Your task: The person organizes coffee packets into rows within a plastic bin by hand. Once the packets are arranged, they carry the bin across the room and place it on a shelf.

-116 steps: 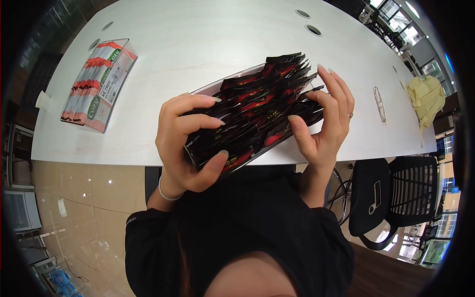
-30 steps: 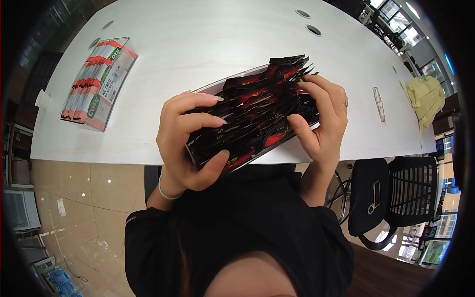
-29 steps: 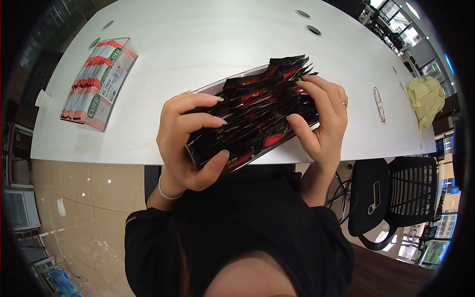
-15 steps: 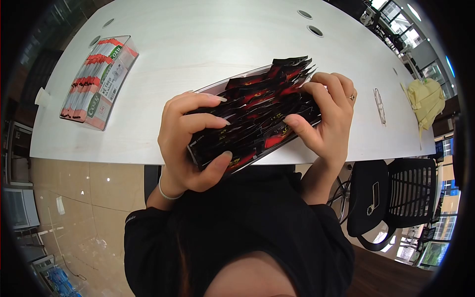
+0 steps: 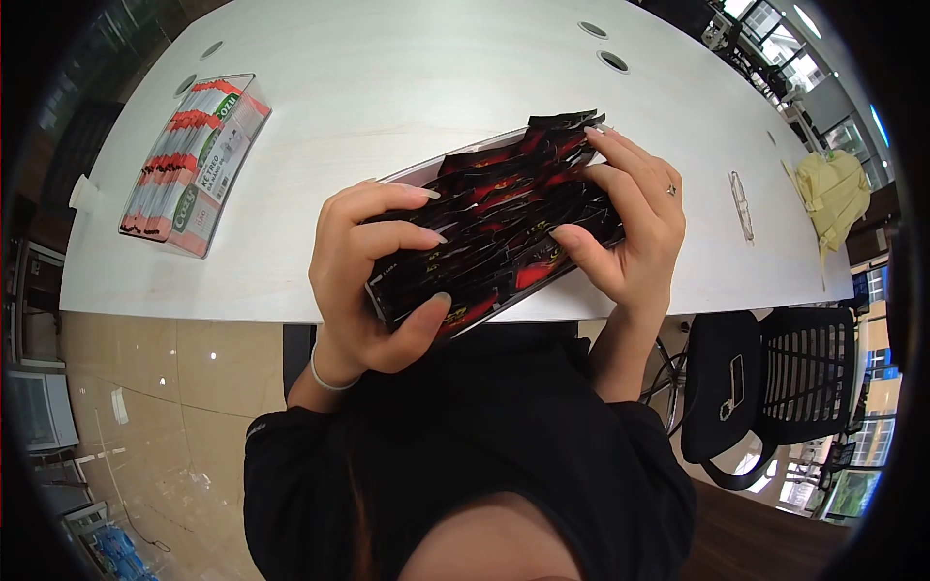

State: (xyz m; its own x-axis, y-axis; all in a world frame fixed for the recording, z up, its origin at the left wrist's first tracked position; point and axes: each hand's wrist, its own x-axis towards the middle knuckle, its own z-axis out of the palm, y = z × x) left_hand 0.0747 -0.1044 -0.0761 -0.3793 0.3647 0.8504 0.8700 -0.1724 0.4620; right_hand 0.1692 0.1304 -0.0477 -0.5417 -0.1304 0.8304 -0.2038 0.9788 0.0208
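Note:
A clear box (image 5: 418, 172) packed with several black-and-red sachets (image 5: 494, 228) is tilted over the table's front edge, close to my body. My left hand (image 5: 351, 276) wraps round its left end, with fingers and thumb lying over the sachets. At the opposite end my right hand (image 5: 635, 218) curls round the sachets, fingertips on their upper far edge and thumb on the near side. Some sachets stick up above the rim at the far right corner. The palms' contact with the box is partly hidden.
On the white table (image 5: 387, 87), a second clear box (image 5: 218, 179) of red-and-white packets stands at the left. Glasses (image 5: 741, 205) and a yellow-green bag (image 5: 833, 194) lie to the right. A black chair (image 5: 765, 387) stands beside me, with a small item on its seat.
My right hand has shifted slightly left, its fingers reaching farther over the top of the sachets. The sachets at the right end have moved a little inward. My left hand stays put.

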